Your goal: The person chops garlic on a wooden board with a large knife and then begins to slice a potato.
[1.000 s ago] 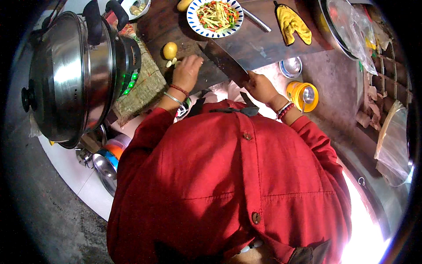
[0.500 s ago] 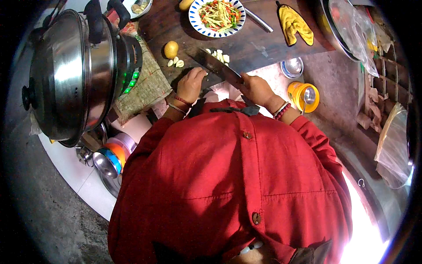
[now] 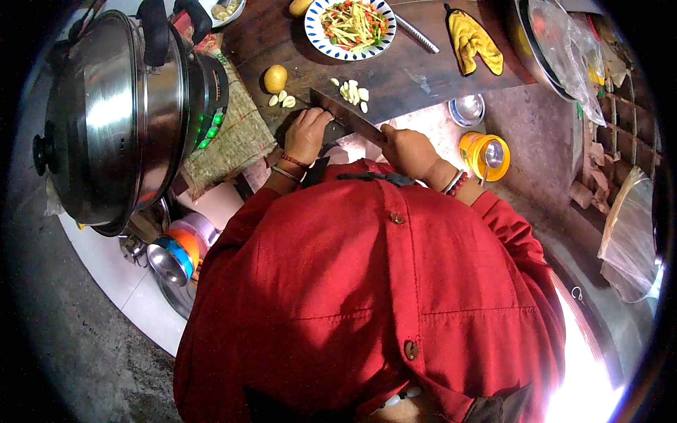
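My right hand point(image 3: 410, 151) grips the handle of a broad kitchen knife point(image 3: 352, 120), its dark blade slanting up and left over the near edge of the wooden board. My left hand point(image 3: 307, 135) is closed, fingertips pressed together on the board right beside the blade. Whatever they pinch is too small and hidden to name. Peeled garlic cloves point(image 3: 353, 92) lie just beyond the blade. More garlic cloves point(image 3: 283, 99) rest left of it, in front of a round yellow potato point(image 3: 275, 79).
Farther back stand a blue-rimmed plate point(image 3: 311, 39) of shredded vegetables, a ridged-handled tool point(image 3: 417, 33) and a yellow cloth point(image 3: 471, 44). A large lidded steel pot point(image 3: 99, 120) is on the left. A metal bowl point(image 3: 467, 111) and a yellow tub point(image 3: 472, 151) sit at right.
The knife and my right hand have shifted slightly toward me and left, the blade now closer to my left fingertips. More of the cloves beyond the blade show. My left hand has barely moved.
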Tool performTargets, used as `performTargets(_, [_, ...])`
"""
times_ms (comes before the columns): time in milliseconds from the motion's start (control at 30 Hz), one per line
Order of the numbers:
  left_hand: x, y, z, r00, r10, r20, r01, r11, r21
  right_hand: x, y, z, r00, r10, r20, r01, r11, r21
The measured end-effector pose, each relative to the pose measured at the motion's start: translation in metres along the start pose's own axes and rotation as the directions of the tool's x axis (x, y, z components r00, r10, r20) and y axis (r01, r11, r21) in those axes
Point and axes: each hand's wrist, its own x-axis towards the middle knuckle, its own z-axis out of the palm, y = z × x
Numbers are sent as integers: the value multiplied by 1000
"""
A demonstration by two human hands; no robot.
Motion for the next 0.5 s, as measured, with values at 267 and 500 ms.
performTargets(267, [0,-2,8,997,-69,-40,64,992,-108,12,13,24,998,-51,-47,53,998,38])
performTargets(500, [-4,-3,10,988,-99,-121,79,983,-164,12,16,26,997,-23,-69,28,996,84])
